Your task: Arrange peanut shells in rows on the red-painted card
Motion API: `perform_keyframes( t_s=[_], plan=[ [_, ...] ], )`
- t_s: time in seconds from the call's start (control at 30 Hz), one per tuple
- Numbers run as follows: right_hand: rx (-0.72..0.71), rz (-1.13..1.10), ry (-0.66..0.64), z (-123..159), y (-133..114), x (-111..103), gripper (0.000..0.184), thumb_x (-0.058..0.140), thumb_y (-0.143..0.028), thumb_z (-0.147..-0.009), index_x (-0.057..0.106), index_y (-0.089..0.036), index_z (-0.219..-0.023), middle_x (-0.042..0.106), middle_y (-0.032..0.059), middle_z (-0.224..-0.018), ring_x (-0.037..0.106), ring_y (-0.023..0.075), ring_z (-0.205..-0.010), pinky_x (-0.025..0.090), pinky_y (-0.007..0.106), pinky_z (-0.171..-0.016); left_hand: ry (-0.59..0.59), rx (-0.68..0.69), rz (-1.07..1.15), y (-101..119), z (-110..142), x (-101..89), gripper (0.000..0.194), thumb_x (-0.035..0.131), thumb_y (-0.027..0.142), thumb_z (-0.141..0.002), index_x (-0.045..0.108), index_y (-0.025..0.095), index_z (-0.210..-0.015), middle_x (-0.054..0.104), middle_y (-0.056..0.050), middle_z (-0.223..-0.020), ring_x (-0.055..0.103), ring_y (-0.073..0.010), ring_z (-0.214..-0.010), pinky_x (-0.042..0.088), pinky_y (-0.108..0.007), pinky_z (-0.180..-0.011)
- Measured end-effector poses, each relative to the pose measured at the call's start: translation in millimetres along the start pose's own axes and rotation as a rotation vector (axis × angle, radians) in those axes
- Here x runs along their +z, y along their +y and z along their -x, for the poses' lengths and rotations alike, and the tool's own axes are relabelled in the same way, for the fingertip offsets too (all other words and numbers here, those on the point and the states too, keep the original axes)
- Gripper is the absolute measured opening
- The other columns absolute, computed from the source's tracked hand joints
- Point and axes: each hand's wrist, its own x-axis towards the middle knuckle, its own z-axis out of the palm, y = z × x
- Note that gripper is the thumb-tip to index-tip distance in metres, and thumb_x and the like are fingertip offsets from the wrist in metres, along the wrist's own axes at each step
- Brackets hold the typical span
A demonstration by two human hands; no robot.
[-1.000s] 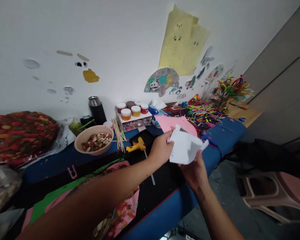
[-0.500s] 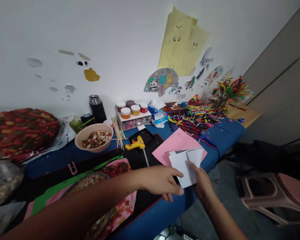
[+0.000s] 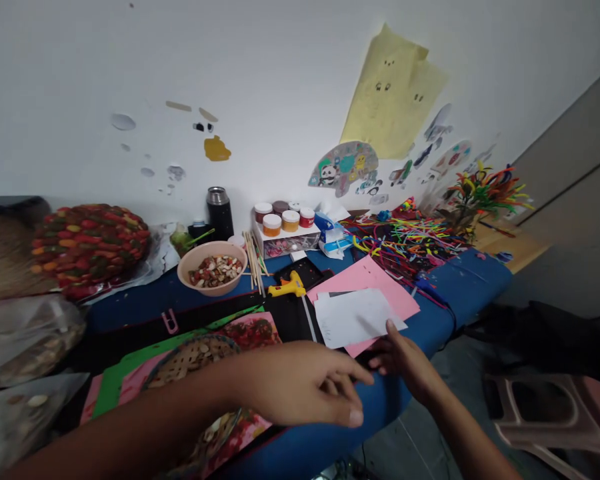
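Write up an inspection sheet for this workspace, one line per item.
Surface: blue table with a black mat on it.
Work things: white paper overlapping a pink sheet; yellow glue gun nearby.
Clutter: bowl of mixed bits, sticks, jars, bottle, heaped pipe cleaners.
Hands: left hand near the table's front, nothing visible in it; right hand by the white paper's near corner, contact unclear.
Cables: dark cord at the table's front edge, right of the pink sheet.
Surroundings: wall with yellow paper and cutouts; stool on the right.
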Motion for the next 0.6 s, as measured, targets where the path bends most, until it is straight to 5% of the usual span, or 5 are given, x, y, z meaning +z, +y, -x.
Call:
perform_keyframes(
  t_s=[0.13,0.33,0.47,0.6],
  plan=[
    [-0.014,0.207,-0.003,13,2,-13,0.066,0.083,-0.078,-0.074,0.077,-0.015,-0.092,0.076,0.0083,-0.069,0.063,0.0159,-0.048,0.039,0.024,-0.044,-0.039,-0.079,-0.15,-5,31,4.5,0.063,0.071,0.043,-0.093,0.065,0.023,-0.152,0.079,-0.012,-0.135,0.077,-0.0288,-0.119,0.059,-0.038,-0.099],
    [-0.223,0.319,0.073,18,-9,3,0.059,0.076,-0.079,-0.08,0.07,-0.02,-0.077,0.056,-0.0034,-0.054,0.044,0.0118,-0.046,0.033,0.026,-0.047,0.094,-0.156,-0.182,-19,74,2.3,0.057,0.074,0.041,-0.092,0.069,0.033,-0.148,0.082,-0.004,-0.129,0.078,-0.025,-0.113,0.057,-0.031,-0.094],
    [-0.354,0.423,-0.026,-8,-23,38,0.055,0.073,-0.073,-0.086,0.076,-0.02,-0.099,0.061,-0.0023,-0.06,0.051,0.0165,-0.051,0.04,0.03,-0.053,0.263,-0.191,-0.199,-22,100,-3.9,0.053,0.069,0.042,-0.095,0.069,0.036,-0.147,0.082,-0.002,-0.125,0.076,-0.0236,-0.114,0.055,-0.029,-0.098],
    [-0.596,0.799,-0.019,-47,-39,73,0.046,0.059,-0.057,-0.099,0.077,-0.021,-0.12,0.074,0.0025,-0.074,0.07,0.0243,-0.071,0.052,0.035,-0.07,0.504,-0.19,-0.268,-44,124,-20.8,0.047,0.056,0.049,-0.102,0.071,0.033,-0.144,0.083,-0.002,-0.116,0.076,-0.023,-0.104,0.056,-0.029,-0.091]
  ],
)
